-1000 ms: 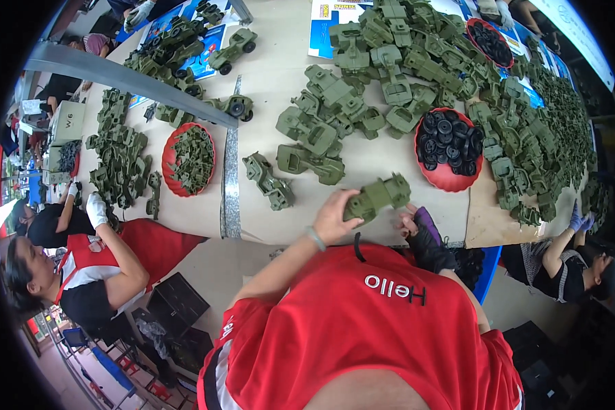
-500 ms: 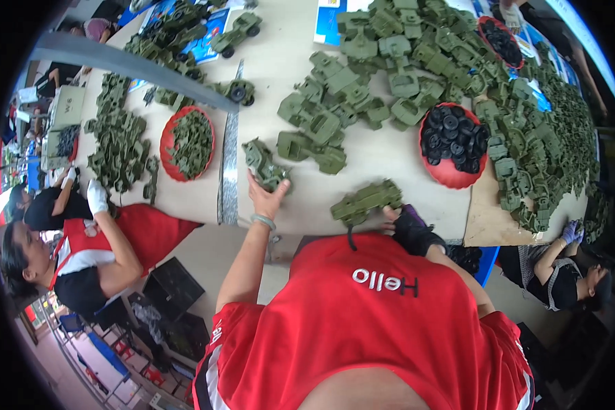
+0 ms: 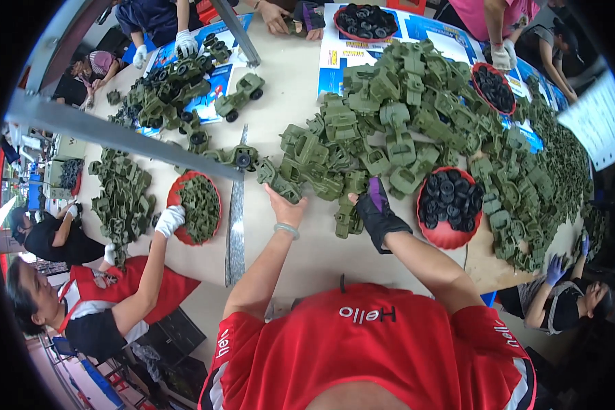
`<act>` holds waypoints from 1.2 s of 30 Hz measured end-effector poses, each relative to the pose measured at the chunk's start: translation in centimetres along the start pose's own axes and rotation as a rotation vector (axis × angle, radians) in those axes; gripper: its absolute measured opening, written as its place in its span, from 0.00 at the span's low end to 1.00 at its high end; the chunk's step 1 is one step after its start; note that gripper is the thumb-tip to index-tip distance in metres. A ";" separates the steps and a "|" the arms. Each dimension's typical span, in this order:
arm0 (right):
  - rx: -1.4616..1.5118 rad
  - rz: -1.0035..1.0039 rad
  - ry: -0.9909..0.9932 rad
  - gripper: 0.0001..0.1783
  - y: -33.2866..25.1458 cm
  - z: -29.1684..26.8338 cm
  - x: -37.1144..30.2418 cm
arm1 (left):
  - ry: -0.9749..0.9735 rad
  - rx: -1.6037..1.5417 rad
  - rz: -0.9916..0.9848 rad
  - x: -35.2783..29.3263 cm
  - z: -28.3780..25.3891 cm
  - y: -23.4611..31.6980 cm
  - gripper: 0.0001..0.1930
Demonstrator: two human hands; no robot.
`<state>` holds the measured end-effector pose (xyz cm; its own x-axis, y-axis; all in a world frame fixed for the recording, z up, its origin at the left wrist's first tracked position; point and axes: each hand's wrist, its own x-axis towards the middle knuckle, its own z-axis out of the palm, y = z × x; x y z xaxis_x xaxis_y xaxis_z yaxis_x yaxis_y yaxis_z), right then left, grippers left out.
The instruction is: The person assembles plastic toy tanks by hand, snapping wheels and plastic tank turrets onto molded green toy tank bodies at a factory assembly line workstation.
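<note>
My left hand (image 3: 287,208), bare with a bracelet at the wrist, grips a green plastic toy vehicle body (image 3: 275,179) at the left edge of the heap. My right hand (image 3: 381,215) wears a black and purple glove with bare fingertips. Those fingertips are on the side of another green toy vehicle (image 3: 348,217), which touches the near edge of the heap of green vehicle bodies (image 3: 396,116). Right of that hand stands a red bowl (image 3: 454,236) of black toy wheels (image 3: 451,198).
To the left are a red bowl (image 3: 214,236) of small green parts and a row of green pieces (image 3: 121,191). A grey metal bar (image 3: 126,137) crosses above the table. A co-worker's gloved hand (image 3: 169,220) reaches into the left bowl. Other people work around the table.
The view has tilted up toward the far side. My right hand has moved forward with its toy vehicle, from the table's near edge to the heap. The co-worker's hand has reached the left bowl.
</note>
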<state>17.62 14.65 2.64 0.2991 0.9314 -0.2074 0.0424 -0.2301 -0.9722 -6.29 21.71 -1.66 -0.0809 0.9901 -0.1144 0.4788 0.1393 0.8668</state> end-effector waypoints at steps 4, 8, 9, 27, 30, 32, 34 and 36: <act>-0.067 -0.027 0.051 0.50 0.0 1.2 6.1 | 0.051 0.039 0.045 5.9 1.4 1.4 0.68; -0.495 -0.395 0.152 0.54 -3.1 1.0 14.1 | 0.075 0.085 0.094 13.6 4.0 2.8 0.67; -0.552 -0.239 0.110 0.54 -7.3 1.8 15.0 | 0.095 0.060 0.039 15.5 4.4 3.2 0.68; -0.654 -0.699 -0.151 0.28 -7.6 -8.2 4.9 | -0.388 0.343 0.344 7.8 9.2 2.8 0.40; -0.817 -0.220 -0.388 0.24 -9.1 -12.3 -6.8 | -0.512 0.287 0.389 -2.6 9.3 3.4 0.37; -0.839 -0.356 -0.225 0.23 -7.2 -15.1 -11.5 | -0.513 0.236 0.388 -7.0 10.1 3.2 0.36; -0.927 -0.424 0.071 0.21 -5.2 -18.4 -15.8 | -0.412 0.159 0.491 -10.8 11.6 3.2 0.36; -0.953 -0.308 0.387 0.20 -3.2 -21.8 -18.8 | -0.508 0.123 0.460 -13.4 12.6 4.4 0.36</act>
<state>32.69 -8.28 12.02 0.4233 0.8727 0.2431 0.8435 -0.2818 -0.4573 7.96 9.29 -2.44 0.5587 0.8293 0.0125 0.4646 -0.3254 0.8236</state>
